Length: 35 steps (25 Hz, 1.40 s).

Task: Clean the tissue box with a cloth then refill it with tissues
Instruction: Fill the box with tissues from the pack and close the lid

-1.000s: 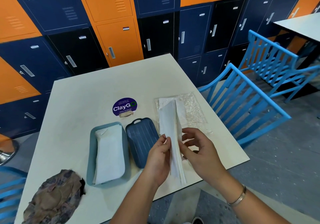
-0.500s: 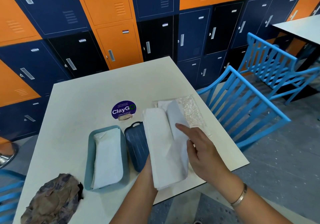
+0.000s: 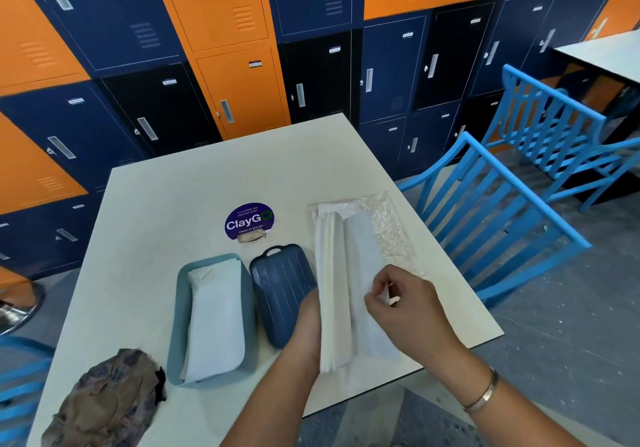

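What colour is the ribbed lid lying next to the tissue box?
Dark blue lid, clearest in the head view.

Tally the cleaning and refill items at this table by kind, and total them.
Tissue box base: 1
Box lid: 1
Tissue stacks: 2 (boxed stack, held stack)
Cloth: 1
Plastic wrapper: 1
Total: 6

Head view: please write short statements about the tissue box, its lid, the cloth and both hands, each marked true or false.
The tissue box already holds tissues. True.
The dark blue lid is closed on the box. False: it lies on the table beside the box.
The left hand holds the tissue stack. True.
The right hand grips the cloth. False: it pinches a sheet of the stack; the cloth lies untouched near the table corner.
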Each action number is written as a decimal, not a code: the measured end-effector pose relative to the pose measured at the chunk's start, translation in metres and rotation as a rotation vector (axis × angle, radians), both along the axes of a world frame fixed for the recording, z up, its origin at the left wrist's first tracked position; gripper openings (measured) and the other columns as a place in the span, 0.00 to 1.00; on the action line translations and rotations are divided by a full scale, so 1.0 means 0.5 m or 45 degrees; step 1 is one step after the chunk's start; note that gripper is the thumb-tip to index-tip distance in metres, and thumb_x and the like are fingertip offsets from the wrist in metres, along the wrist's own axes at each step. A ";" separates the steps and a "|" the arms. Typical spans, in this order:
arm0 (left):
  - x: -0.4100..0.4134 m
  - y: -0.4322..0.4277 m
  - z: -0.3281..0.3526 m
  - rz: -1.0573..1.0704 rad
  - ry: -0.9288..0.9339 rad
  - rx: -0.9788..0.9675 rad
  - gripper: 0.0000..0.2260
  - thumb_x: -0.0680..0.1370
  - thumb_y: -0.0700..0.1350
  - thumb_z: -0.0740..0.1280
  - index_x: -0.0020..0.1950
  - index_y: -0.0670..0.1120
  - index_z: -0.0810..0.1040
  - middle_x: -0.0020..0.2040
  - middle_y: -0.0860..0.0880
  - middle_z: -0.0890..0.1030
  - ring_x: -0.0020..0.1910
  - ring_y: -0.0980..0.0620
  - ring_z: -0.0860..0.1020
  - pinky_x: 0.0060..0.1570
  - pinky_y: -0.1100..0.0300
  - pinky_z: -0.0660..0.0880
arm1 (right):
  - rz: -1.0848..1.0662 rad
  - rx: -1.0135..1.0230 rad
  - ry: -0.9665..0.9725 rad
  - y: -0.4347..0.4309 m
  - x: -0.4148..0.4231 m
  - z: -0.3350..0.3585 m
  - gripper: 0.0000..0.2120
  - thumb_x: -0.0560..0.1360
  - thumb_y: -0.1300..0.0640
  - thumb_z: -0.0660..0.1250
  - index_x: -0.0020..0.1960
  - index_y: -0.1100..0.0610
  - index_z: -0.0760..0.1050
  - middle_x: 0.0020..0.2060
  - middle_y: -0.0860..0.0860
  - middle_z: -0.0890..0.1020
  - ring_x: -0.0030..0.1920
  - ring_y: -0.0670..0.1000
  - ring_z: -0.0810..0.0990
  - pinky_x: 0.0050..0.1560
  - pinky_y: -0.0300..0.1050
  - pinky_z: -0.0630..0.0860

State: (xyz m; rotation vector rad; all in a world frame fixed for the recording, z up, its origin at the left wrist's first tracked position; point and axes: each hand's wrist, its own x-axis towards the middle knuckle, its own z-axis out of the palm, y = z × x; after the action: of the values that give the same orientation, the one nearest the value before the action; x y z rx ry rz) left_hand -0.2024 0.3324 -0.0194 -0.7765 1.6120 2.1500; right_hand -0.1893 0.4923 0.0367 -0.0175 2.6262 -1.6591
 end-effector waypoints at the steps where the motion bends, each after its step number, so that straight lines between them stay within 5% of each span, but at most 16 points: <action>1: -0.006 0.009 0.005 0.001 0.048 -0.023 0.10 0.83 0.41 0.62 0.45 0.43 0.79 0.39 0.43 0.80 0.36 0.48 0.79 0.39 0.57 0.76 | 0.023 -0.010 -0.051 -0.001 0.002 -0.003 0.11 0.73 0.63 0.71 0.40 0.48 0.76 0.32 0.41 0.77 0.29 0.43 0.73 0.32 0.33 0.69; 4: -0.009 0.024 0.029 0.039 0.168 -0.233 0.09 0.85 0.44 0.60 0.55 0.44 0.80 0.50 0.45 0.85 0.49 0.48 0.82 0.49 0.56 0.78 | 0.054 -0.166 -0.107 -0.005 0.008 -0.018 0.17 0.76 0.66 0.68 0.53 0.44 0.76 0.42 0.44 0.84 0.39 0.45 0.81 0.41 0.39 0.78; 6: -0.009 0.023 0.018 0.087 0.231 -0.411 0.09 0.86 0.47 0.59 0.55 0.48 0.78 0.51 0.48 0.83 0.51 0.50 0.81 0.49 0.57 0.77 | -0.065 -0.487 -0.225 -0.013 0.002 -0.023 0.23 0.79 0.68 0.64 0.62 0.41 0.70 0.44 0.49 0.86 0.42 0.49 0.84 0.47 0.46 0.80; 8: -0.006 0.023 0.007 0.091 0.306 -0.505 0.08 0.86 0.47 0.58 0.54 0.49 0.76 0.50 0.49 0.83 0.51 0.49 0.81 0.52 0.55 0.78 | -0.178 -0.702 -0.423 -0.015 -0.016 -0.035 0.21 0.81 0.60 0.65 0.67 0.39 0.66 0.44 0.51 0.86 0.43 0.50 0.85 0.48 0.48 0.79; 10: -0.002 0.032 0.012 0.102 0.395 -0.544 0.08 0.87 0.47 0.57 0.55 0.50 0.75 0.49 0.51 0.83 0.51 0.50 0.82 0.53 0.54 0.79 | -0.118 -0.585 -0.467 -0.018 -0.031 -0.042 0.15 0.80 0.55 0.68 0.66 0.45 0.72 0.50 0.49 0.87 0.48 0.49 0.86 0.50 0.45 0.80; 12: 0.003 0.039 0.015 0.128 0.521 -0.553 0.07 0.87 0.46 0.56 0.58 0.50 0.74 0.49 0.54 0.84 0.50 0.54 0.83 0.51 0.56 0.79 | -0.068 -0.415 -0.336 -0.028 -0.037 -0.047 0.11 0.81 0.62 0.66 0.59 0.50 0.79 0.51 0.46 0.87 0.52 0.49 0.85 0.49 0.38 0.79; 17: 0.014 0.034 0.017 0.117 0.801 -0.489 0.09 0.86 0.47 0.57 0.64 0.48 0.72 0.52 0.55 0.83 0.51 0.54 0.82 0.52 0.57 0.80 | -0.128 -0.498 -0.141 -0.043 -0.028 -0.065 0.15 0.82 0.63 0.64 0.65 0.48 0.76 0.55 0.42 0.85 0.58 0.42 0.82 0.59 0.38 0.77; 22: 0.021 0.025 -0.023 -0.038 0.698 -0.519 0.08 0.87 0.42 0.57 0.63 0.50 0.73 0.53 0.54 0.84 0.53 0.50 0.83 0.57 0.47 0.80 | -0.109 -0.531 -0.165 -0.054 -0.021 -0.095 0.18 0.84 0.65 0.58 0.67 0.46 0.72 0.55 0.40 0.84 0.58 0.42 0.82 0.56 0.36 0.78; 35: 0.007 -0.026 0.023 -0.016 0.672 -0.570 0.08 0.86 0.39 0.58 0.60 0.49 0.74 0.49 0.59 0.84 0.49 0.56 0.83 0.47 0.64 0.78 | -0.041 -0.400 -0.008 -0.098 -0.034 -0.090 0.17 0.86 0.60 0.57 0.66 0.39 0.70 0.57 0.35 0.81 0.62 0.40 0.79 0.61 0.33 0.74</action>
State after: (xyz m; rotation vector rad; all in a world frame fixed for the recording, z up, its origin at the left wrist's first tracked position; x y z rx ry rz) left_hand -0.1986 0.3193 -0.0080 -0.3085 2.4079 2.1214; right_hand -0.2063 0.4434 -0.0085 0.0214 2.3446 -2.0593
